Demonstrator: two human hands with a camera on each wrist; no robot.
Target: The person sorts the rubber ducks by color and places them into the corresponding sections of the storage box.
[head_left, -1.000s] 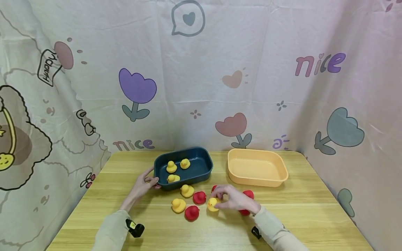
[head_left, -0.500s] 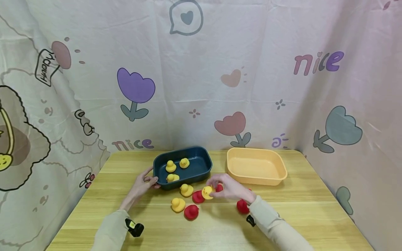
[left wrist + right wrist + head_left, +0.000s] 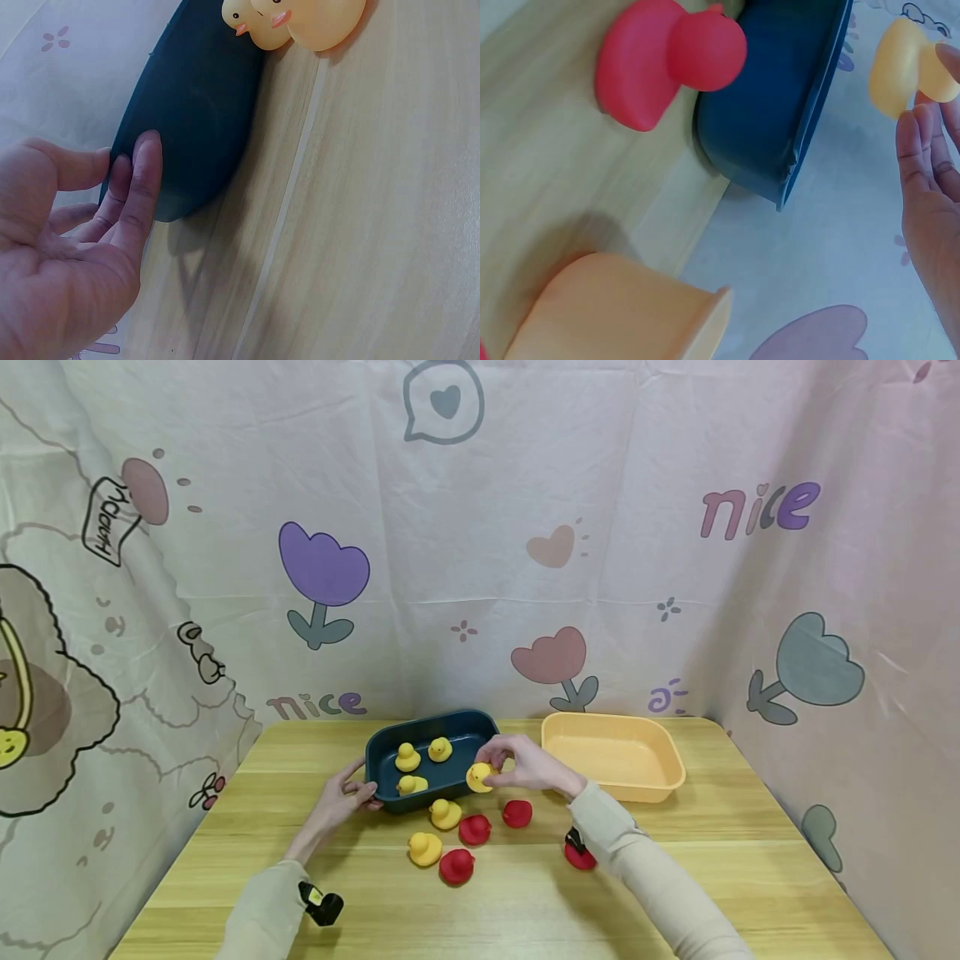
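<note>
Head view: right hand (image 3: 528,764) pinches 1 yellow duck (image 3: 478,778); left hand (image 3: 342,797) grips blue tray (image 3: 450,777).

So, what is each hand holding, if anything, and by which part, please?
Right hand: yellow duck, by its head. Left hand: blue tray, by its left end.

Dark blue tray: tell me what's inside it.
Three yellow ducks show inside the dark blue tray. In the head view, the right hand and the held duck cover part of its right end, so anything behind them cannot be seen.

It's a curtained nook, printed cloth (image 3: 450,552) behind a table (image 3: 435,927)
</note>
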